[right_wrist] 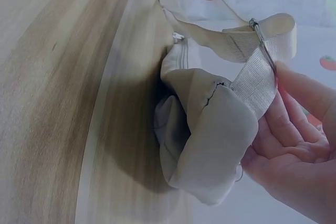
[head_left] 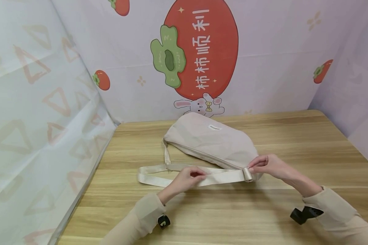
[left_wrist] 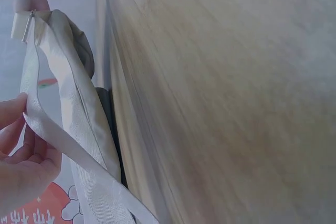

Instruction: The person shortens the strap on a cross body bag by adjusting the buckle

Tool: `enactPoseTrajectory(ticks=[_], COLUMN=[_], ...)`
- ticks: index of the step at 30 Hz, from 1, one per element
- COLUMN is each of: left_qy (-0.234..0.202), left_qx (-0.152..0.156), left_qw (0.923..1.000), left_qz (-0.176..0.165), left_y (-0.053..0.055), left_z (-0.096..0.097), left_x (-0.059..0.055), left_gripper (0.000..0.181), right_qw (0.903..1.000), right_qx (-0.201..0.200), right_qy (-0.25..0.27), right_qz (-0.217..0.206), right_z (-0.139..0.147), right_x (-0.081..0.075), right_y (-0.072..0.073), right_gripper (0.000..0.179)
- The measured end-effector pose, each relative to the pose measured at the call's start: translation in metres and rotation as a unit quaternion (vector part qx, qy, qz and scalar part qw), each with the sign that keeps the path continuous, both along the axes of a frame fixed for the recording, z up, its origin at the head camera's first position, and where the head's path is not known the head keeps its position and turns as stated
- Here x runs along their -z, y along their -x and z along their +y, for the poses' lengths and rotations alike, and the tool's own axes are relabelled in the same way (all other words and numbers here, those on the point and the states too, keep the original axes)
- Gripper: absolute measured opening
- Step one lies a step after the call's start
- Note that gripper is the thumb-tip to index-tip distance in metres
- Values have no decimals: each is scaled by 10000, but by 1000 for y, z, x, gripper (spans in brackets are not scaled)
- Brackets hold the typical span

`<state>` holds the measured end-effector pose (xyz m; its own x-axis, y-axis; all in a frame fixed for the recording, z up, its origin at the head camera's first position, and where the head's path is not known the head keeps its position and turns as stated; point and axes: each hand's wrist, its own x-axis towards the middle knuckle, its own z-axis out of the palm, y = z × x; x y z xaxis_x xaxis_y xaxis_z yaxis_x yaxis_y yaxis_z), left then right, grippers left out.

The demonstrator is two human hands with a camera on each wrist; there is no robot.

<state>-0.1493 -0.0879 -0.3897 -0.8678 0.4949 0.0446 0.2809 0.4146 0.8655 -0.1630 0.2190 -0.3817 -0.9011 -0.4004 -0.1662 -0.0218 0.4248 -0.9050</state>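
A pale beige sling bag [head_left: 214, 139] lies on the wooden table, its zipper facing the person. Its webbing strap [head_left: 227, 177] runs along the front and loops round at the left. My left hand [head_left: 187, 179] pinches the strap between thumb and fingers near its middle; the left wrist view shows the band [left_wrist: 39, 116] passing through that pinch. At the bag's right end, my right hand [head_left: 271, 166] pinches the strap at the metal slide buckle [head_left: 247, 174]. In the right wrist view the webbing folds back through the buckle [right_wrist: 262, 43] beside the thumb.
The wooden table [head_left: 202, 214] reaches a printed backdrop [head_left: 263, 78] behind the bag. A patterned white sheet [head_left: 49, 136] hangs along the left side. Black wrist straps [head_left: 305, 214] sit on both forearms.
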Motion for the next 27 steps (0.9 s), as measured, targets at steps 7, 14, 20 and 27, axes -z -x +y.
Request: enactPoseTrajectory(ticks=[7, 14, 20, 27], left_qy=[170, 78, 90, 530], left_qx=[51, -42, 161, 171], left_qw=[9998, 10000, 9995, 9963], left_qz=[36, 11, 245, 652], left_y=[-3, 7, 13, 14], left_z=[-11, -28, -33, -43], left_x=[-3, 23, 37, 36], left_gripper=[13, 10, 11, 14], right_qw=[10000, 9999, 9996, 9989], right_qx=[-68, -86, -261, -347], right_qy=[31, -67, 5, -157], right_qz=[22, 22, 73, 267], right_z=[5, 13, 15, 19], right_x=[2, 4, 4, 3], right_y=[1, 2, 2, 4], right_gripper=[32, 31, 30, 28])
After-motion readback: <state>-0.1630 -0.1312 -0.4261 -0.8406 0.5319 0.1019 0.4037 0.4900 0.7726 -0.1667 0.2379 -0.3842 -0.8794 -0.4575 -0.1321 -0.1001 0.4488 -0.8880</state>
